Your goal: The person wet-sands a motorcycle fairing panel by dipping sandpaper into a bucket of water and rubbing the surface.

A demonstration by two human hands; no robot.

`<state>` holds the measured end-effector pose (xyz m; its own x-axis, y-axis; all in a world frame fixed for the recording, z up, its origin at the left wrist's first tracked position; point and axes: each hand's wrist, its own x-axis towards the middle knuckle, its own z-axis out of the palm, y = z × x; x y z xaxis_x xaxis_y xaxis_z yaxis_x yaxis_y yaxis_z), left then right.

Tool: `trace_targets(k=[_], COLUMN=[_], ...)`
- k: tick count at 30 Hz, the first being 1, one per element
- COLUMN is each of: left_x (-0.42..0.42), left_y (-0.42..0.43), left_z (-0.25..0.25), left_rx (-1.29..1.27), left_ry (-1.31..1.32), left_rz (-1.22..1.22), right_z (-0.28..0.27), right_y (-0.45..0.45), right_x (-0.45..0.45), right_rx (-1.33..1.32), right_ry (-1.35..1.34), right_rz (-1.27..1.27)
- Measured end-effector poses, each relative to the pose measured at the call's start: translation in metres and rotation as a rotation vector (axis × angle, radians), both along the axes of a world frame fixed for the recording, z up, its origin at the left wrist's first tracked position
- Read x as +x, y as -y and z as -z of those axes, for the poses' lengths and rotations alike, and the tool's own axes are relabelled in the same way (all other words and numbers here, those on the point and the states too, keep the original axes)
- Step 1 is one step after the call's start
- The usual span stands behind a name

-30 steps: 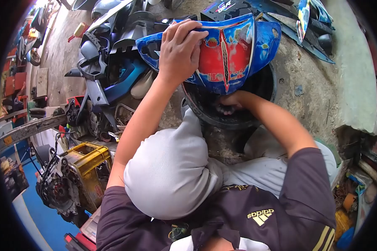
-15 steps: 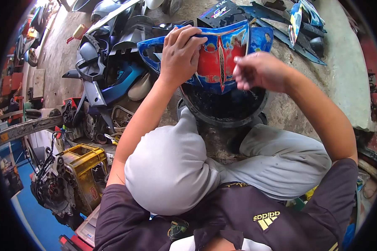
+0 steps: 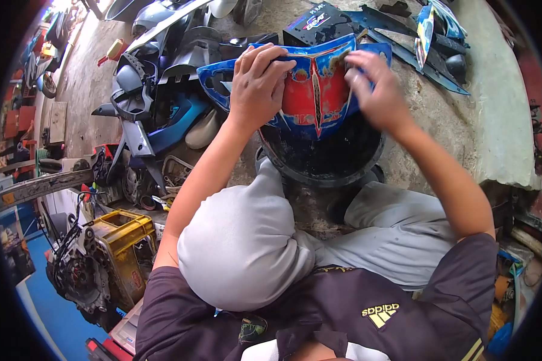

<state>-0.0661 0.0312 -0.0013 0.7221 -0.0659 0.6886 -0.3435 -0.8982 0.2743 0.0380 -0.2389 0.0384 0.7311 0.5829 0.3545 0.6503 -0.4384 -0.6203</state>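
Note:
A blue and red motorcycle fairing panel [image 3: 334, 90], its paint worn through in patches along the ridge and edges, is tilted over a black tub [image 3: 319, 165]. My left hand [image 3: 259, 84] grips the panel's left part, fingers curled over its top edge. At the panel's upper right is my right hand [image 3: 379, 90], blurred by motion, with its fingers bent against the surface. Whatever those fingers may hold is hidden.
Several dark fairing parts [image 3: 186, 57] lie to the left of the panel. Behind it stands a black box [image 3: 319, 24], with more painted panels [image 3: 424, 42] at the right. A yellow crate [image 3: 123, 225] and an engine [image 3: 84, 277] are at lower left.
My right hand has moved up from the panel's lower right side to its upper right corner. The panel has tilted slightly; my left hand keeps its grip.

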Motion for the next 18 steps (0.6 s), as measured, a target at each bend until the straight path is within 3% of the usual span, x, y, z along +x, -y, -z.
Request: trace_targets(k=[3, 6, 9, 13, 17, 18], left_x=[0.002, -0.001, 0.002, 0.005, 0.004, 0.003], left_y=[0.0, 0.0, -0.001, -0.009, -0.017, -0.019], left_z=[-0.001, -0.005, -0.014, -0.02, -0.038, -0.044], left_rx=[0.008, 0.033, 0.048, 0.085, 0.14, 0.149], left_ry=[-0.004, -0.019, -0.042, -0.099, -0.235, -0.261], left_rz=[0.001, 0.013, 0.036, 0.065, 0.11, 0.128], right_z=[0.014, 0.015, 0.009, 0.025, 0.02, 0.021], right_y=[0.007, 0.014, 0.018, 0.023, 0.032, 0.035], right_x=[-0.036, -0.013, -0.006, -0.035, -0.008, 0.001], right_rx=[-0.198, -0.281, -0.358, -0.305, -0.408, -0.376], right_ry=[0.267, 0.373, 0.381, 0.364, 0.44, 0.353], right_rz=[-0.209, -0.12, -0.069, -0.361, -0.276, -0.235])
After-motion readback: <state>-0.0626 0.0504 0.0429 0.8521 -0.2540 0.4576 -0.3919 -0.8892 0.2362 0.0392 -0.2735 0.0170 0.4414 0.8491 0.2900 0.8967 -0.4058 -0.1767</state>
